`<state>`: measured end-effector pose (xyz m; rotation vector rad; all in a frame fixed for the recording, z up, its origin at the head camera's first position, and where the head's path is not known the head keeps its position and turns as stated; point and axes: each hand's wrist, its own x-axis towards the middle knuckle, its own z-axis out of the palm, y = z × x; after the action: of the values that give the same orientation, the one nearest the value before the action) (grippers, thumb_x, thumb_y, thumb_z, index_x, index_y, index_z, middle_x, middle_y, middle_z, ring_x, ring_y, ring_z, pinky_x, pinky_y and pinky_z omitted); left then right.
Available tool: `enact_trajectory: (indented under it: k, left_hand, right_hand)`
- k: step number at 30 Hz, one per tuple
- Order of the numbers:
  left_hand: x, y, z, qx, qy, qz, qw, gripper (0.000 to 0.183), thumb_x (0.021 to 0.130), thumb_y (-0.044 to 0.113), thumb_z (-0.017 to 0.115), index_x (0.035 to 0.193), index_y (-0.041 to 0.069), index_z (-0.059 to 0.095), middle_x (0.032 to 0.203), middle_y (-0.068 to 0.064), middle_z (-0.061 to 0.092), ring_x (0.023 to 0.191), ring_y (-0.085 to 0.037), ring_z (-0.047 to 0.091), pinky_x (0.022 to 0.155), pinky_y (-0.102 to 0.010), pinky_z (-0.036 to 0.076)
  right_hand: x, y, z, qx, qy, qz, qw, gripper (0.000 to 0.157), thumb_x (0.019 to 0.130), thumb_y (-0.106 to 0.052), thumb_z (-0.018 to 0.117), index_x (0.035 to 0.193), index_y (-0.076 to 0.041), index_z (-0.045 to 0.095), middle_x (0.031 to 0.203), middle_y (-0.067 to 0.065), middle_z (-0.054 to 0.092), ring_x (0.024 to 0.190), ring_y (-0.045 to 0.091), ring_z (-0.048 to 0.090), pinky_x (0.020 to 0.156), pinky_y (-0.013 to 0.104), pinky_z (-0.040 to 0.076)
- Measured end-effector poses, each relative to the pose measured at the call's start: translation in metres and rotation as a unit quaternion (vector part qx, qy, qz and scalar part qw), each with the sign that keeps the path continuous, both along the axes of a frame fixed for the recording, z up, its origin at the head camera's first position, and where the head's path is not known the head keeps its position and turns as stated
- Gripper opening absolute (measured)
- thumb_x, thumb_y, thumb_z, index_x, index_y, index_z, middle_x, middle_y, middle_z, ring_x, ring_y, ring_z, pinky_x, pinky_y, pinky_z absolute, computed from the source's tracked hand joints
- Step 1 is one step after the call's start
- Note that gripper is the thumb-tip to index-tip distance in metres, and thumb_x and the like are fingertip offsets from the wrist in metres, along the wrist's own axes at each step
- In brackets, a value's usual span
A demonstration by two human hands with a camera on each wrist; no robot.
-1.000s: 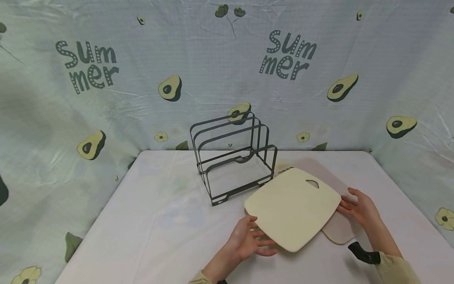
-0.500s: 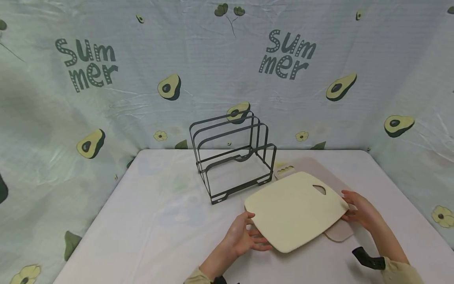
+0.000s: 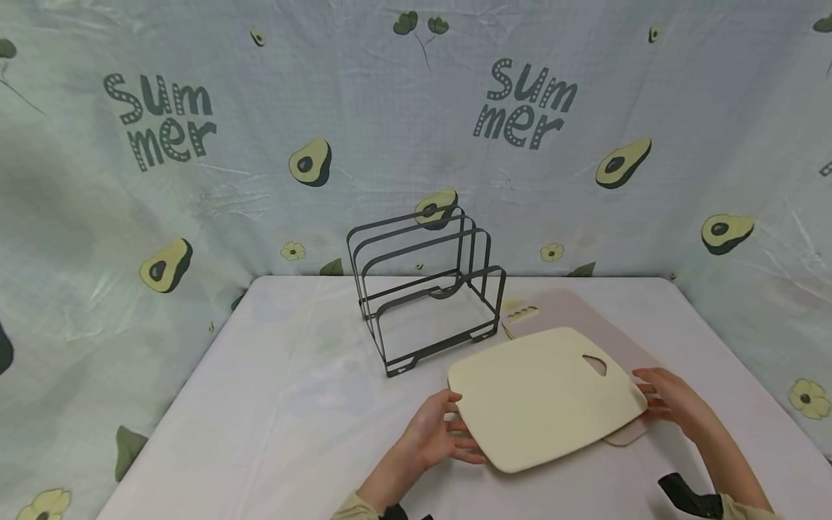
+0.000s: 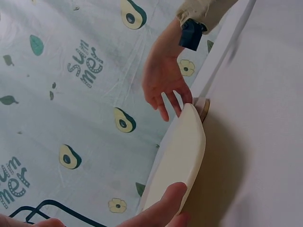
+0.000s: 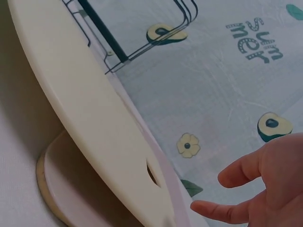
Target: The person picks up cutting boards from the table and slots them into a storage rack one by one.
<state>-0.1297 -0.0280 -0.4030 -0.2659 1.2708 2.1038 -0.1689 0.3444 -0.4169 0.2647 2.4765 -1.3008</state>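
Observation:
A cream cutting board (image 3: 548,397) is raised over the table at the front right, its oval handle hole toward the right. My left hand (image 3: 432,433) grips its left edge, thumb on the rim and the other fingers spread beneath. At the opposite corner is my right hand (image 3: 679,404), its fingertips against the edge; in the right wrist view its thumb and forefinger (image 5: 222,210) are extended, off the board's face. Partly covered by the cream board, a pinkish cutting board (image 3: 594,325) lies flat on the table.
A black wire rack (image 3: 432,354) with several upright loops stands at the back middle of the white table (image 3: 273,419). Behind it hangs a curtain (image 3: 390,94) printed with avocados and lettering.
The cream board has turned clockwise and its right end has come nearer and to the right. My right hand moved with that end, uncovering more of the pinkish board's far end.

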Motion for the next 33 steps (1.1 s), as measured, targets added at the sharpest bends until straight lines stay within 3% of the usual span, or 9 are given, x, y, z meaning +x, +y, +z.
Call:
enact_trajectory:
  k: [8, 13, 17, 23, 29, 33]
  left_hand:
    - [-0.005, 0.0, -0.004, -0.002, 0.0, 0.019, 0.9998, 0.056, 0.085, 0.024, 0.035, 0.124, -0.011, 0.015, 0.113, -0.037, 0.035, 0.107, -0.057, 0.042, 0.087, -0.067, 0.032]
    - [-0.006, -0.001, -0.005, -0.005, 0.011, 0.03, 0.9995, 0.053, 0.085, 0.022, 0.036, 0.123, -0.01, 0.017, 0.115, -0.032, 0.038, 0.108, -0.049, 0.045, 0.085, -0.068, 0.033]
    - [-0.008, -0.001, -0.007, -0.01, 0.019, 0.04, 0.9989, 0.05, 0.084, 0.02, 0.037, 0.12, -0.009, 0.02, 0.113, -0.026, 0.042, 0.106, -0.041, 0.049, 0.084, -0.068, 0.034]
    - [-0.012, 0.0, -0.008, -0.019, 0.025, 0.053, 0.9981, 0.046, 0.083, 0.019, 0.039, 0.118, -0.007, 0.023, 0.112, -0.024, 0.038, 0.103, -0.038, 0.051, 0.084, -0.066, 0.036]
    - [-0.014, 0.002, -0.009, -0.027, 0.026, 0.062, 0.9974, 0.04, 0.082, 0.016, 0.039, 0.112, -0.005, 0.025, 0.117, -0.029, 0.041, 0.107, -0.044, 0.048, 0.081, -0.07, 0.033]
    - [-0.016, 0.003, -0.009, -0.033, 0.013, 0.062, 0.9975, 0.036, 0.081, 0.015, 0.04, 0.109, -0.002, 0.026, 0.114, -0.028, 0.043, 0.107, -0.044, 0.049, 0.081, -0.071, 0.032]
  right_hand:
    - [0.008, -0.01, 0.002, 0.037, 0.028, 0.019, 0.999, 0.057, 0.096, -0.034, 0.022, 0.129, 0.013, 0.025, 0.113, 0.028, 0.044, 0.07, 0.008, 0.047, 0.063, 0.024, 0.044]
    - [0.004, -0.01, -0.001, 0.035, 0.02, 0.033, 0.999, 0.063, 0.095, -0.042, 0.023, 0.129, 0.011, 0.028, 0.122, 0.031, 0.038, 0.086, 0.016, 0.053, 0.066, 0.027, 0.045]
    - [-0.002, -0.007, -0.005, 0.034, 0.025, 0.027, 0.999, 0.068, 0.092, -0.05, 0.026, 0.125, 0.009, 0.031, 0.121, 0.029, 0.037, 0.087, 0.017, 0.052, 0.061, 0.024, 0.043]
    - [-0.003, -0.013, 0.004, 0.032, 0.02, 0.038, 0.999, 0.058, 0.095, -0.04, 0.025, 0.121, 0.011, 0.029, 0.121, 0.033, 0.033, 0.091, 0.029, 0.055, 0.068, 0.033, 0.047]
    - [-0.003, -0.025, 0.019, 0.022, -0.013, 0.058, 0.998, 0.053, 0.097, -0.035, 0.022, 0.122, 0.012, 0.024, 0.125, 0.035, 0.022, 0.106, 0.049, 0.042, 0.076, 0.043, 0.048]
    - [-0.004, -0.027, 0.022, 0.002, -0.031, 0.057, 0.998, 0.051, 0.097, -0.031, 0.023, 0.121, 0.014, 0.022, 0.128, 0.036, 0.016, 0.113, 0.053, 0.028, 0.079, 0.047, 0.046]
